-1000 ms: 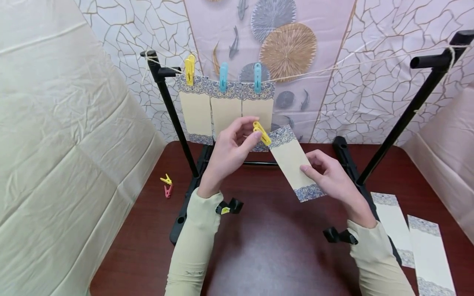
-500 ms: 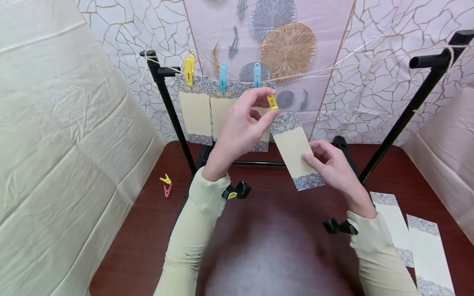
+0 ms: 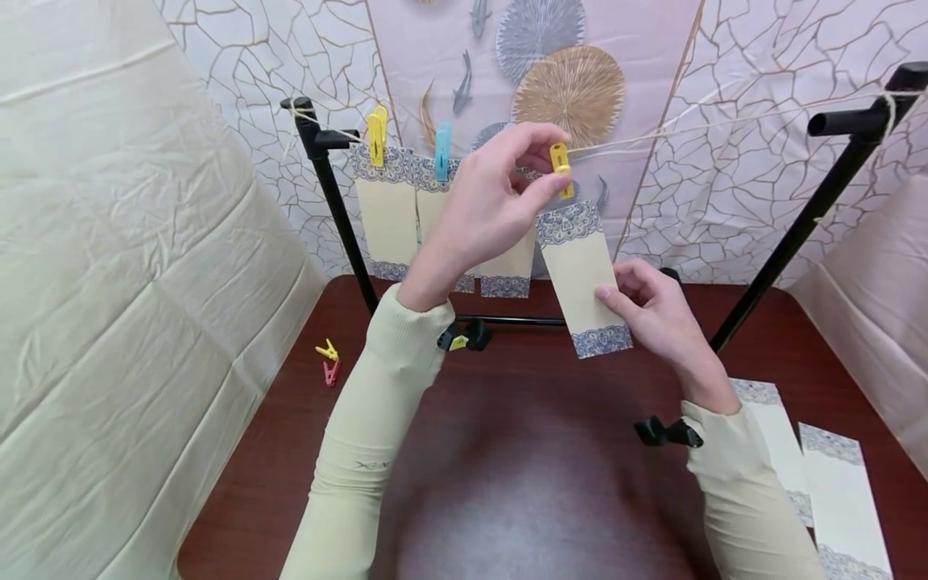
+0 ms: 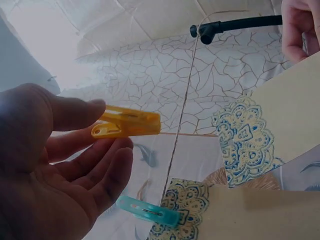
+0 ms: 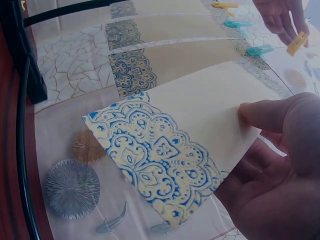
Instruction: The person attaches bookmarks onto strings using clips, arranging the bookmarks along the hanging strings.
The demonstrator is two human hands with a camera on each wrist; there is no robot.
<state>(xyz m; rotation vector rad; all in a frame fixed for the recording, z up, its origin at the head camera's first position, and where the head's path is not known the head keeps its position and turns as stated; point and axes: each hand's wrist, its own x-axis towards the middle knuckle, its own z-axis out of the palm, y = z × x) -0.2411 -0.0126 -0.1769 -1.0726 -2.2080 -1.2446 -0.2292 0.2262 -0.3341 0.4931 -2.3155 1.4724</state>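
Observation:
My left hand [image 3: 493,197] pinches a yellow clothespin [image 3: 561,165] between thumb and fingers, up by the string [image 3: 652,134]. In the left wrist view that clothespin [image 4: 127,122] points at the string and is apart from the card. My right hand [image 3: 656,310] holds a cream card [image 3: 580,274] with blue lace-patterned ends, thumb on its front near the right edge. The card leans slightly, its top end below the clothespin. Left of it, three similar cards [image 3: 387,217] hang from the string under a yellow clothespin [image 3: 376,137] and two blue ones [image 3: 443,151] [image 4: 148,211].
A black stand [image 3: 783,217] carries the string between its two posts. A yellow clothespin [image 3: 328,350] and a red clothespin [image 3: 331,373] lie at the left of the dark table [image 3: 507,483]. Two more cards [image 3: 841,499] lie at the right. A patterned cloth [image 3: 754,193] hangs behind.
My left hand has risen to the right with the yellow clothespin, from the card's top corner to the string. The card has come up and turned more upright in my right hand.

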